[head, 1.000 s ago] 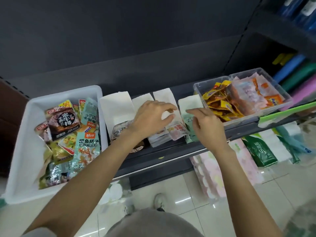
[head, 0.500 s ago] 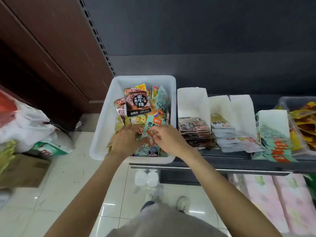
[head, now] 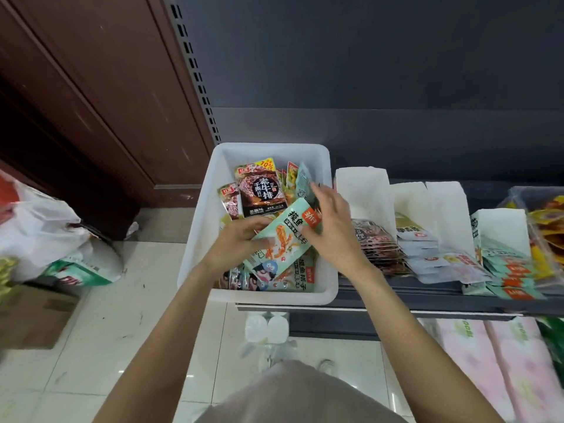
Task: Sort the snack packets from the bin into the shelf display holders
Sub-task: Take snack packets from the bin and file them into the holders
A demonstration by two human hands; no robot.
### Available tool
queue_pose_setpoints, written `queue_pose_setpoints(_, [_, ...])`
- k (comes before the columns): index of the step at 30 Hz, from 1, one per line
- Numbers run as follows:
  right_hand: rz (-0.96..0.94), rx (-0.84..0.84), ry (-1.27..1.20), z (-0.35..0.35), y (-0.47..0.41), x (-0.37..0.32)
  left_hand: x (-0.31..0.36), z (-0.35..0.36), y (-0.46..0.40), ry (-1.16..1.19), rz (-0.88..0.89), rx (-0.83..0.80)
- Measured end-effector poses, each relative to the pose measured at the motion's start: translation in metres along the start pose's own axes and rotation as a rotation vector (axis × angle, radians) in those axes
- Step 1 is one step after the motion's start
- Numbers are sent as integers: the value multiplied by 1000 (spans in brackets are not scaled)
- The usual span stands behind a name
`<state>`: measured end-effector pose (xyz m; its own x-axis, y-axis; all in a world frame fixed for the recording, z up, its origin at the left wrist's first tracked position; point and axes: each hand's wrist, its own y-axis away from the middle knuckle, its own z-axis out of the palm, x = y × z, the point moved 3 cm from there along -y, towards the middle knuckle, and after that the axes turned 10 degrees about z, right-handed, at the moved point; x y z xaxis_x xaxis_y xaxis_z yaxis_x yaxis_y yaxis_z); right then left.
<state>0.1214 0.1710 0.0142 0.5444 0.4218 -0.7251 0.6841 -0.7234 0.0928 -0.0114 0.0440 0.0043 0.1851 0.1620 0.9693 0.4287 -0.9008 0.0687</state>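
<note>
Single head-worn view, looking steeply down and forward, close over white bin [head: 198, 239] and shelf [head: 427, 303]

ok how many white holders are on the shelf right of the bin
4 holders, in a row right of the bin: one beside it, two narrower in the middle, one by the clear tub. More may be out of frame.

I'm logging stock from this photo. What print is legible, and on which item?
"10%": yellow corner of the dark packet at the back of the white bin.
"素牛排": black circle on that same packet.
"摸鱼": mint packet held by the left hand.
Print on the shelf packets and all smaller text: too blurred.
</note>
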Motion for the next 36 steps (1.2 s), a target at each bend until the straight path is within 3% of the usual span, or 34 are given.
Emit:
queue_pose_setpoints(4, [207,-245,-504,-37,1,13,25,0,-8,88,-5,-157])
queue_pose_setpoints(6, [214,-241,-566,-51,5,21,36,11,-18,3,51,-176])
queue_pose_setpoints(10, [136,-18,-492,-82,19,39,56,47,-43,-515,251,-151])
queue_pose_setpoints(12, [119,93,-440,-103,31,54,70,72,-55,-655,391,-86])
queue_pose_setpoints(16, [-6,481,-172,-153,63,90,97,134,-79,-685,754,11])
queue_pose_setpoints(20, [-68,843,38,-191,99,129,115,219,-105,-601,968,19])
queue_pose_setpoints(23, [-12,991,53,-210,118,161,120,277,-118,-473,953,-64])
queue_pose_setpoints(26, [81,1007,73,-222,128,191,115,319,-125,-482,904,-161])
queue_pose_setpoints(32, [189,869,226,-224,126,229,92,355,-125,-743,806,-372])
queue_pose_setpoints(36, [216,764,381,-223,105,236,76,359,-129,-901,761,-415])
